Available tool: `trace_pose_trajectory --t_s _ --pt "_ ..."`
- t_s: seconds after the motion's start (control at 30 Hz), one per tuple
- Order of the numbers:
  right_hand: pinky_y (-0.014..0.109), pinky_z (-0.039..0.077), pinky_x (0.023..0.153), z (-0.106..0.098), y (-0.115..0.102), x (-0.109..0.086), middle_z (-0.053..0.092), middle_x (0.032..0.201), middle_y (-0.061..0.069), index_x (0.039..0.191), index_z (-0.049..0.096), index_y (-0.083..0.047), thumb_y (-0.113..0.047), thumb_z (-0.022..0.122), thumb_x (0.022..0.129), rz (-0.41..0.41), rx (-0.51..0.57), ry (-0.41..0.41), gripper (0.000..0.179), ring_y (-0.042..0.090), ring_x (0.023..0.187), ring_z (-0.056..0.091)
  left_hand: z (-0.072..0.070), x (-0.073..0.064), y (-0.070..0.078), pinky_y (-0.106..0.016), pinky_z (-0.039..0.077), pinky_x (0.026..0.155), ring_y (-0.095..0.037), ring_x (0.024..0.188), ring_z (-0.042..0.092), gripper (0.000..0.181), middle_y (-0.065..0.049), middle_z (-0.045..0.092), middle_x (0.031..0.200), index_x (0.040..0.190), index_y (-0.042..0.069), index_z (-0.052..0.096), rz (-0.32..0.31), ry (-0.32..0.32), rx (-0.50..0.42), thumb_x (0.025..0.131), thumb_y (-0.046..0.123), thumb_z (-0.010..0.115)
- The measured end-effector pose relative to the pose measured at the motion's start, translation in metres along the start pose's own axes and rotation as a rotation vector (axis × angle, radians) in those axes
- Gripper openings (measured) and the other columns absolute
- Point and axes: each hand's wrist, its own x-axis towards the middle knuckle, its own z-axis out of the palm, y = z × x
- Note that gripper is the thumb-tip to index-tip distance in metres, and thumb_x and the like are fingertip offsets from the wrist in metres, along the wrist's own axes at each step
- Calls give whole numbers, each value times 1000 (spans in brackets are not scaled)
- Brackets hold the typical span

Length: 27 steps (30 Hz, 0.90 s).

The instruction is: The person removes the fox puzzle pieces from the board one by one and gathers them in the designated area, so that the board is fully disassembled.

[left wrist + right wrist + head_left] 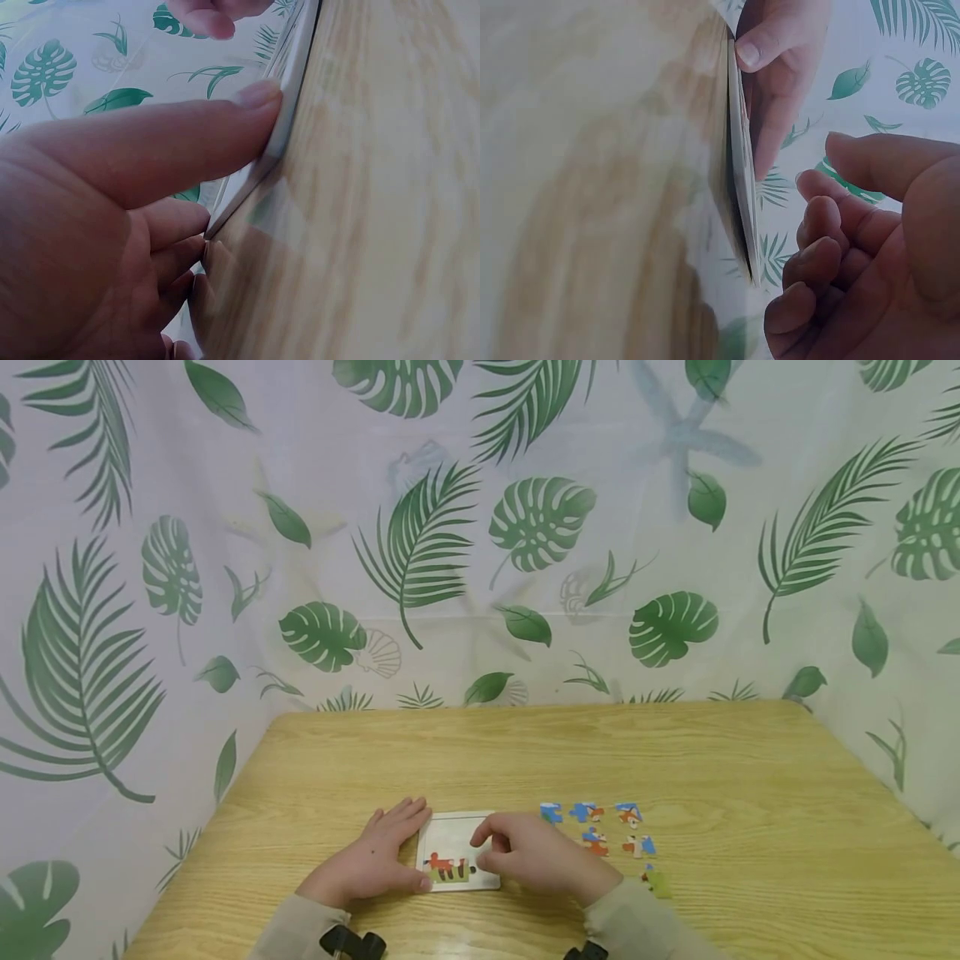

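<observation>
A white puzzle board (459, 828) with a raised rim lies in front of me. Joined pieces (447, 867) with a red animal body and dark legs on green fill its lower left. My left hand (384, 853) rests at the board's left side, fingers stretched along that edge. Its thumb (240, 112) presses on the rim near the front corner. Over the board's right side is my right hand (528, 853), fingers loosely bent. Between its thumb (877, 159) and forefinger (840, 196) there is a gap with nothing in it.
Several loose jigsaw pieces lie on the wooden table (337, 760) right of the board, among them a blue piece (551, 812), a fox-face piece (628, 814) and a green piece (657, 882). Behind the table hangs a leaf-patterned white cloth (465, 677).
</observation>
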Motion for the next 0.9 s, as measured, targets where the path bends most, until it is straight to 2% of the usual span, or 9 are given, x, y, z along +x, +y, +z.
trace_pose_trajectory --t_s 0.3,0.67,0.9 --pt "25 40 52 11 3 8 55 70 -5 105 72 -16 -23 70 93 31 -11 10 14 10 55 47 0 -1 0 -59 1 120 -32 154 10 101 -13 21 166 158 2 33 -2 -1 2 80 44 81" --pt "27 43 63 18 0 10 54 77 -5 105 72 -13 -21 72 90 5 -92 26 17 9 69 50 0 0 1 -60 1 120 -34 154 10 102 -14 21 166 157 0 32 12 -1 2 80 45 81" --pt "26 43 64 24 0 8 52 78 -9 104 73 -18 -22 73 87 -20 -162 48 17 6 69 48 0 0 2 -60 0 120 -33 154 10 102 -14 21 166 157 0 32 4 1 -3 79 42 82"
